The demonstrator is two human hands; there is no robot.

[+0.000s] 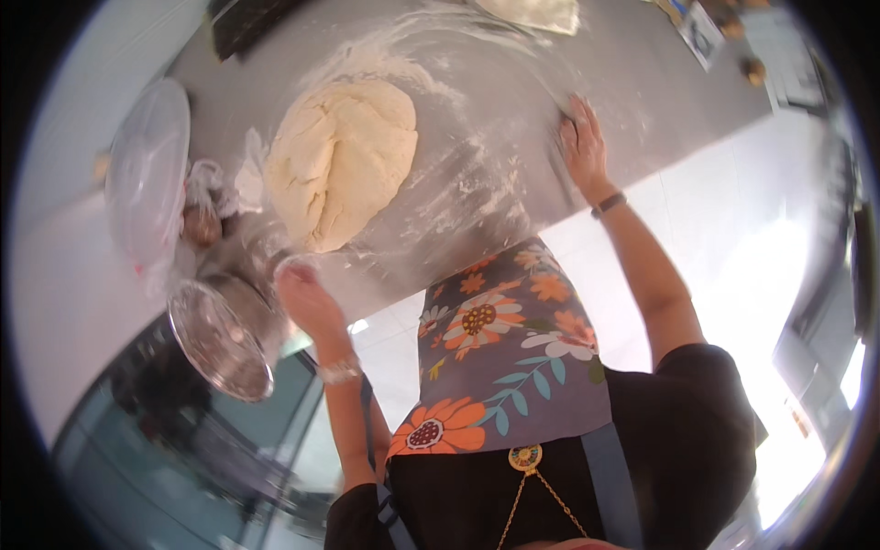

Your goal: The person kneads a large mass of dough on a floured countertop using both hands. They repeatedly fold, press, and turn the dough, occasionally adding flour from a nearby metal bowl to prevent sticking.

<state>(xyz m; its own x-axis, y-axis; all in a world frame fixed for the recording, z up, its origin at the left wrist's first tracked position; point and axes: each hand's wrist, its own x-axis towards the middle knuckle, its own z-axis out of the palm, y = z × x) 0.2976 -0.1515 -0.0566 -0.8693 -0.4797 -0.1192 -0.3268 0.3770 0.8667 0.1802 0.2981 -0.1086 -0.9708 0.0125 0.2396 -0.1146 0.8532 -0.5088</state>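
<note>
A large mound of pale dough (pixel 344 161) lies on the floured metal worktop (pixel 474 261). My left hand (pixel 306 295) is blurred beside the dough's lower end, close to the metal bowls; whether it touches or holds anything there is unclear. To the right of the dough, my right hand (pixel 584 144) is spread over the worktop near its front edge, fingers slightly apart, with nothing visible in it. Loose flour (pixel 474 175) is smeared across the surface between the dough and my right hand.
A shiny metal bowl (pixel 220 340) stands tilted at the lower left. Above it are a knotted plastic bag (pixel 206 182) and a translucent plastic basin or lid (pixel 150 175). A dark object (pixel 244 24) lies at the upper left, a pale flat item (pixel 533 12) at the top. A printed card (pixel 701 36) is at the upper right.
</note>
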